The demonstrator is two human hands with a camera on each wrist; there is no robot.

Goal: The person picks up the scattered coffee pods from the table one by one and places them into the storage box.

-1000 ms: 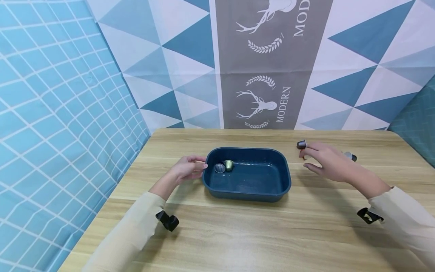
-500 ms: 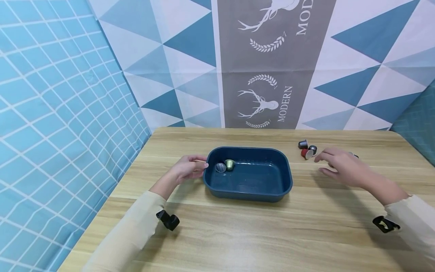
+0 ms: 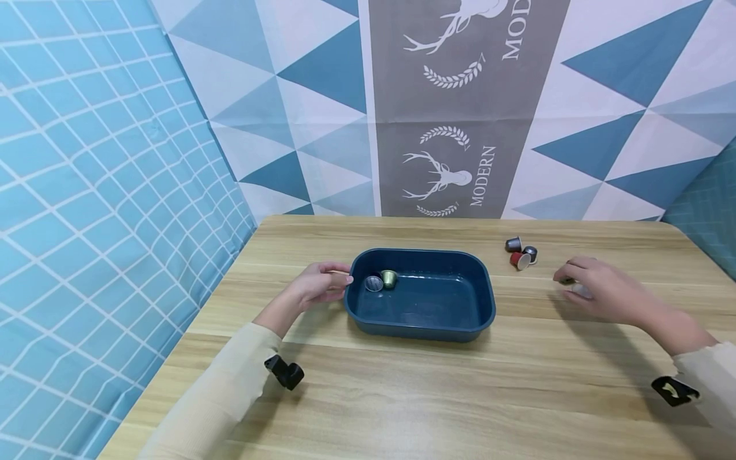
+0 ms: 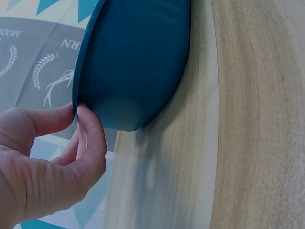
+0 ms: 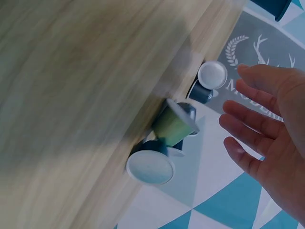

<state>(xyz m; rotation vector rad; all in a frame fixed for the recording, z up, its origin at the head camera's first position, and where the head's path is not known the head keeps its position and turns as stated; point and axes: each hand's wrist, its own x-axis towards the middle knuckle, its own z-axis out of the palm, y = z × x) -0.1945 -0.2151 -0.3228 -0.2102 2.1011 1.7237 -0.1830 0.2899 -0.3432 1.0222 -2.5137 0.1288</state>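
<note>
In the head view, a glossy dark blue rectangular tray with rounded corners (image 3: 416, 333) sits on a pale wood-grain counter (image 3: 402, 390). Toward its left end lie a metallic gold-green capsule (image 3: 388, 279) and a capsule with a round printed face (image 3: 374, 283), side by side; that print is too small to read. The left hand (image 3: 316, 283) is at the tray's left rim. Well to the right, the right hand (image 3: 612, 291) bends over the counter, blocking sight of what lies beneath; bits of green and white show by its fingers. Near it, a dark grey capsule (image 3: 513, 244), a black capsule (image 3: 531, 253) and a red capsule with a pale lid (image 3: 517, 259) cluster together. Behind, a grey printed panel (image 3: 437, 102) bears stag heads, leafy sprigs and "MODERN" running sideways, the upper copy cut off.

In the left wrist view, the left hand's thumb and fingers pinch the rim of the tray, whose outer wall is smooth and plain. Parts of the panel's lettering appear inverted.

In the right wrist view, the right hand's fingers are apart, gently bent, gripping nothing. Beside them are a tilted light green capsule (image 5: 172, 124), a dark capsule with a broad whitish lid (image 5: 151, 167) and, farther along, a white-lidded dark capsule (image 5: 212, 75).
</note>
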